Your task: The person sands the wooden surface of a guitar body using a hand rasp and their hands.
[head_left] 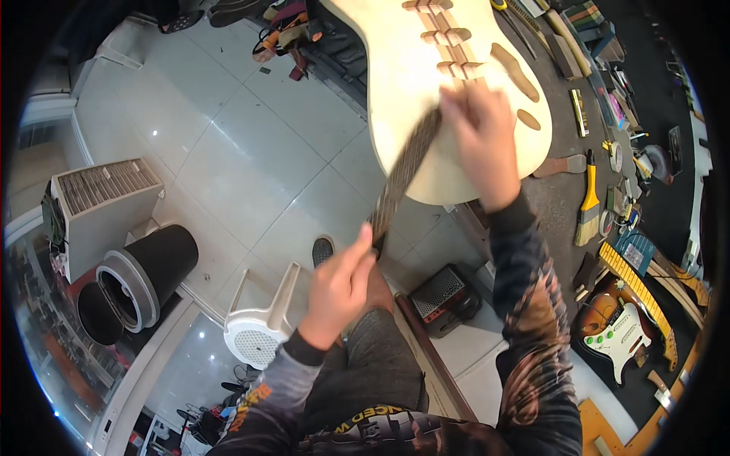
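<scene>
Gripped a dark file-like bar (404,169), mid-frame, in left hand (341,287) and right hand (487,144).
Curled the left round its lower end, closed the blurred right about its upper; faced, upper centre, a smooth, pale wooden guitar body (399,64), already outlined and cut with brown oval openings (515,74), bare of strings; could not tell the work left.

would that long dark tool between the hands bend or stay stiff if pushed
The long dark tool would likely stay stiff: it runs straight from the left hand to the right hand. Its face looks patterned, so it may drag rather than slip, though blur makes this unsure.
</scene>
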`<state>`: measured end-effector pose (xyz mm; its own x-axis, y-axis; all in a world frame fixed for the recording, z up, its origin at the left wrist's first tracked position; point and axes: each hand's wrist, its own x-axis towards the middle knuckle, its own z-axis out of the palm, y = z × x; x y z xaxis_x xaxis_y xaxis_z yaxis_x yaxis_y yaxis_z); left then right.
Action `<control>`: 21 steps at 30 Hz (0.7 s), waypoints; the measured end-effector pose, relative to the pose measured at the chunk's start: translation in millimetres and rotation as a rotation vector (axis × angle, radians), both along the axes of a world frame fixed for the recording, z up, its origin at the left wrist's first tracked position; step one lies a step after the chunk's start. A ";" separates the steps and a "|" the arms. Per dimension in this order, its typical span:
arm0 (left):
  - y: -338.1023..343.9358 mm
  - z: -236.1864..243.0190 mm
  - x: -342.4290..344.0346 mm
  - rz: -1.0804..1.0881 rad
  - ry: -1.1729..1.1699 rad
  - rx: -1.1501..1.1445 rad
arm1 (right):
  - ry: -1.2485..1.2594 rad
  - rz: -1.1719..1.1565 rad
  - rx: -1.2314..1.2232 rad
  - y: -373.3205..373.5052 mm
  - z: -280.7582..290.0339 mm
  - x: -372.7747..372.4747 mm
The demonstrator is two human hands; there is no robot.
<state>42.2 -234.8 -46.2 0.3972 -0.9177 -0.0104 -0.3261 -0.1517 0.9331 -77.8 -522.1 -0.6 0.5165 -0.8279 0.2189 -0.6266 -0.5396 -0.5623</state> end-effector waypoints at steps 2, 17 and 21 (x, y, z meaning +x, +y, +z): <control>33.3 -0.5 -6.5 -0.072 -0.091 0.054 | -0.017 0.006 -0.041 20.7 -4.5 -14.3; -27.8 13.4 -4.0 -0.028 -0.029 0.000 | -0.018 -0.062 -0.096 -21.4 2.5 -17.3; -48.9 25.4 -1.4 -0.036 -0.004 0.141 | -0.041 -0.032 -0.218 -41.4 4.5 -8.2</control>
<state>40.9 -283.8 -20.9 0.3643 -0.9209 -0.1384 -0.3377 -0.2691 0.9020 -86.0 -563.5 3.8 0.4780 -0.7743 0.4148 -0.6244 -0.6316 -0.4595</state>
